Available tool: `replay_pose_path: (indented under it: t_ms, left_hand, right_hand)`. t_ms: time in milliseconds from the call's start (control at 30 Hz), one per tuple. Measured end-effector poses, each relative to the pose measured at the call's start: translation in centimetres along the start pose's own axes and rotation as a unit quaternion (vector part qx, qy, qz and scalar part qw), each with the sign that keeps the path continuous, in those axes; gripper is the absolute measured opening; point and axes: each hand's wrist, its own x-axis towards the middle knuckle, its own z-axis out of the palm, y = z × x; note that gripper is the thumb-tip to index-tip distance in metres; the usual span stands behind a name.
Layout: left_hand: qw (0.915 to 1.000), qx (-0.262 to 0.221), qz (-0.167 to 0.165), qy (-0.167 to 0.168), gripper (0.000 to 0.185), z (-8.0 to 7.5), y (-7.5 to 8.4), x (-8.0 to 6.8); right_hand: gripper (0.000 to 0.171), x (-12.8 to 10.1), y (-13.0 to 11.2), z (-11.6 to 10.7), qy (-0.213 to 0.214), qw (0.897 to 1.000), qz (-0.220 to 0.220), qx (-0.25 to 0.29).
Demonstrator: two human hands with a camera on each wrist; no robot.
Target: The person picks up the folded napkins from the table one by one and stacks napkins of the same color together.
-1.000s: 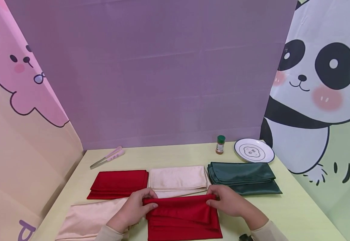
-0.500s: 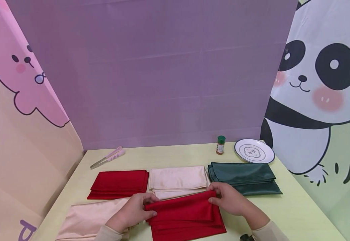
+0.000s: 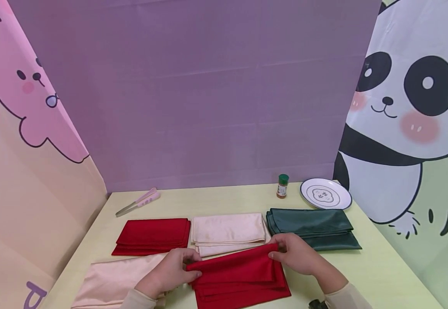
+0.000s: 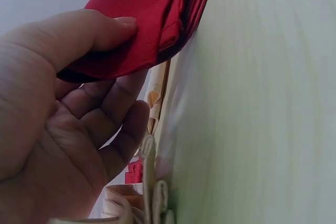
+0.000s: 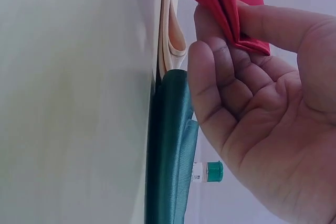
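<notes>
in the lower centre of the head view, the left hand (image 3: pixel 169 272) and the right hand (image 3: pixel 297 255) each pinch a far corner of the red cloth (image 3: pixel 241 277), which lies folded in layers on the table (image 3: pixel 382 266). the fingers are curled and the thumb of each hand presses on top of the fold, so both hands grip only this cloth.

the left wrist view shows what the head view hides: the thumb (image 4: pixel 89 32) lies over the red cloth (image 4: pixel 142 19) and the fingers go under it, with the held corner lifted off the table. the right wrist view shows the same pinch from the other side, the corner of the red cloth (image 5: pixel 226 3) between thumb and fingers (image 5: pixel 215 77), with the green cloth (image 5: pixel 170 150) and the spice jar (image 5: pixel 207 171) behind.

the far edge of the red cloth is just beside the cream cloth (image 3: pixel 227 229). a second red cloth (image 3: pixel 152 236) lies at centre left, and a pink cloth (image 3: pixel 112 281) touches the left hand. the plate (image 3: pixel 326 193) and tongs (image 3: pixel 139 201) are well apart, near the far edge. bare table remains at lower right.
</notes>
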Motion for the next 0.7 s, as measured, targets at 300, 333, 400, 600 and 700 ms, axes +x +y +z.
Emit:
replay_pose_path:
  t_ms: [300, 333, 400, 600, 700]
  left_hand:
    - [0.9990, -0.036, 0.012, 0.022, 0.014, 0.1, 0.0, 0.0]
    - [0.9989, -0.037, 0.013, 0.023, 0.014, 0.1, 0.0, 0.0]
    - [0.9989, -0.038, 0.013, 0.025, 0.013, 0.1, -0.1, 0.1]
    - [0.9986, -0.045, -0.007, 0.027, 0.012, -0.1, 0.0, 0.0]
    - [0.9981, -0.051, -0.020, 0.026, 0.013, -0.1, 0.0, 0.0]
  right_hand:
    - [0.007, 0.1, 0.3, -0.1, 0.000, 0.999, -0.001, 0.036]
    - [0.007, 0.2, 0.4, -0.1, -0.004, 0.999, 0.000, 0.048]
    - [0.008, 0.2, 0.7, -0.1, -0.015, 0.997, 0.001, 0.073]
    - [0.012, 0.4, 0.9, -0.1, -0.032, 0.993, -0.007, 0.115]
    - [0.013, 0.4, 0.9, -0.1, -0.031, 0.993, -0.008, 0.114]
